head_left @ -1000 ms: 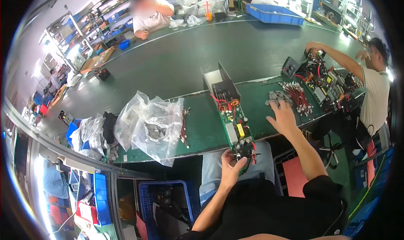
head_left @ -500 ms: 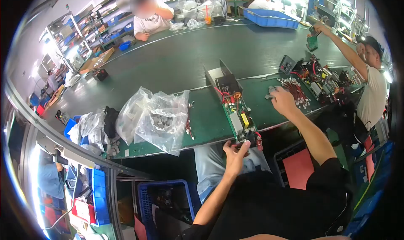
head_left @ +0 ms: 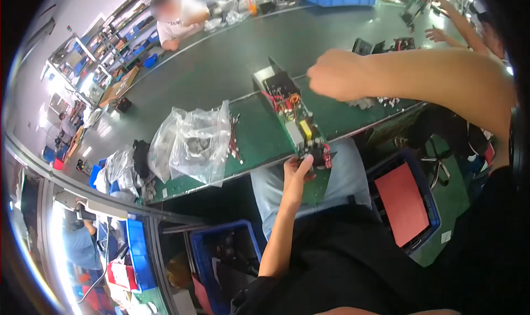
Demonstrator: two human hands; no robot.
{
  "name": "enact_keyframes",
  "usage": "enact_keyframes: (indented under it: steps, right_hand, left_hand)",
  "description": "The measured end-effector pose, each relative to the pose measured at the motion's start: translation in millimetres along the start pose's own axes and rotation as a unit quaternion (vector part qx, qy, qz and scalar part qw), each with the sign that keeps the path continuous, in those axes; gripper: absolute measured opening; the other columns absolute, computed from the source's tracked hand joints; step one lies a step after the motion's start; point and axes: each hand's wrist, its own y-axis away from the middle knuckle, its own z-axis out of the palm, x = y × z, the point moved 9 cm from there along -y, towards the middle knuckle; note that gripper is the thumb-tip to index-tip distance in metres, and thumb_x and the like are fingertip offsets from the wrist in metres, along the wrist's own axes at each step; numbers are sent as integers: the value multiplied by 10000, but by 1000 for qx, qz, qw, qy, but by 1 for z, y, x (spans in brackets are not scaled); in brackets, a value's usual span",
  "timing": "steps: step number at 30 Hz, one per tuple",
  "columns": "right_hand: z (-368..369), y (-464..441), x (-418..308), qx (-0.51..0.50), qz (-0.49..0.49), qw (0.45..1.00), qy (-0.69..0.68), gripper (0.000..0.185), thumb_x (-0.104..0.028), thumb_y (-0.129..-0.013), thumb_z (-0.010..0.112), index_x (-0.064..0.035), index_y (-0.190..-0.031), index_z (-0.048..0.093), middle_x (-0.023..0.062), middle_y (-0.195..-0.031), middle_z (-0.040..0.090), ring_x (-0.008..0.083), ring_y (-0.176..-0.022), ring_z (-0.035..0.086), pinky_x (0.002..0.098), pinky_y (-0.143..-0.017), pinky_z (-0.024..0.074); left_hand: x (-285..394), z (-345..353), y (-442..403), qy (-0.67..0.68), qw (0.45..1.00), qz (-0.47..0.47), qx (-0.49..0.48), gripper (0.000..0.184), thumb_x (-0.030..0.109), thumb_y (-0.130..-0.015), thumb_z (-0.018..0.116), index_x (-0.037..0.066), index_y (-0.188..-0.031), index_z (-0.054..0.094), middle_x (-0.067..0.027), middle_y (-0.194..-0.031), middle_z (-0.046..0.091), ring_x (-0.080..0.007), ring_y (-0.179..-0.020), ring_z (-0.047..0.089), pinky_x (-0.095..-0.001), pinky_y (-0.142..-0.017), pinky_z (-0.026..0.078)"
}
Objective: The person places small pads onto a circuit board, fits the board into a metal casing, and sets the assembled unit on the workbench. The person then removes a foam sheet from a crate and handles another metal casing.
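Smooth green bench (head_left: 258, 134) fwd of L hand (head_left: 295, 176) gripping near end of populated PCB (head_left: 294, 130), step looks like steadying it, w/ bent sheet-metal channel (head_left: 264, 74) beyond those fingers, crinkly clear bag (head_left: 190, 163) to their left, R hand (head_left: 338, 75) curled, can't tell if holding anything, next move prob calls for firm L pinch

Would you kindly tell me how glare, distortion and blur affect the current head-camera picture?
Head view: black, rounded borders and strong fisheye bowing; same view: white glare at lower left, sheen on the dark belt and plastic bag; same view: right hand looks slightly soft, blur masks the head of the person opposite.
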Motion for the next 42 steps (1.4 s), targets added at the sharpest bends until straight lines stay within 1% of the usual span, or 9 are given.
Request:
enact_keyframes:
  steps: [4,6,8,13,24,31,34,36,42]
  right_hand:
    - [-21,-30,-90,-3,-127,991,-33,109,-135,-705,651,-47,-705,715,143,-729,702,336,-734,710,453,-632,573]
    - [-14,-41,-128,-46,-178,982,-42,107,-143,-694,675,-60,-729,733,126,-752,714,320,-746,713,427,-628,579]
    - [-15,-46,-156,-67,-199,975,-74,103,-139,-691,681,-62,-733,736,125,-762,716,317,-749,713,420,-626,580]
    - [-15,-44,-198,-116,-266,955,-55,111,-149,-709,683,-54,-745,729,127,-774,712,312,-792,711,423,-630,576]
    - [-8,-41,-195,-134,-238,955,-120,152,-152,-759,665,-54,-839,749,139,-837,719,313,-852,708,423,-666,583]
    - [15,-34,-80,-6,-89,947,-308,95,-103,-711,666,-38,-772,700,142,-882,677,315,-782,684,403,-656,565]
    - [58,3,34,277,154,836,-448,124,-47,-797,688,-10,-912,717,127,-903,659,236,-768,673,303,-696,539]
    - [131,19,60,286,255,769,-512,123,-37,-812,695,-6,-927,721,111,-902,666,201,-778,671,286,-702,532]
    - [243,17,41,254,455,525,-673,135,2,-840,710,26,-973,700,77,-879,702,120,-797,684,233,-706,539]
  left_hand:
    - [0,0,2,9,1000,-5,8,878,425,-855,744,-70,-1401,268,-145,-1276,483,-193,-1086,540,-342,-839,526]
    - [-3,-6,2,-4,999,-11,31,652,353,-908,685,-8,-1357,381,-122,-1297,497,-195,-1100,558,-364,-831,522]
    - [-13,0,-5,21,996,-20,-82,608,300,-910,679,7,-1372,414,-136,-1373,477,-205,-1165,540,-372,-858,523]
    - [-53,-44,-21,8,989,131,-65,601,297,-947,624,38,-1438,392,-111,-1417,469,-229,-1260,494,-400,-968,475]
    - [-35,-32,-14,-42,989,123,-72,627,380,-959,598,8,-1420,392,-113,-1360,491,-192,-1224,493,-352,-969,449]
    - [16,0,3,-117,991,41,-43,673,436,-977,561,-28,-1420,359,-140,-1338,484,-203,-1212,489,-339,-997,418]
    - [9,-9,5,-59,998,-38,0,675,484,-1013,452,-49,-1408,332,-174,-1324,438,-252,-1158,502,-361,-1026,392]
    - [-23,-35,-15,-48,997,-52,-22,601,490,-1035,363,-20,-1340,445,-125,-1228,514,-186,-1114,503,-344,-940,419]
    - [43,-29,-21,-205,965,-151,71,307,217,-940,638,-41,-1103,611,-60,-942,657,-118,-861,586,-266,-777,468]
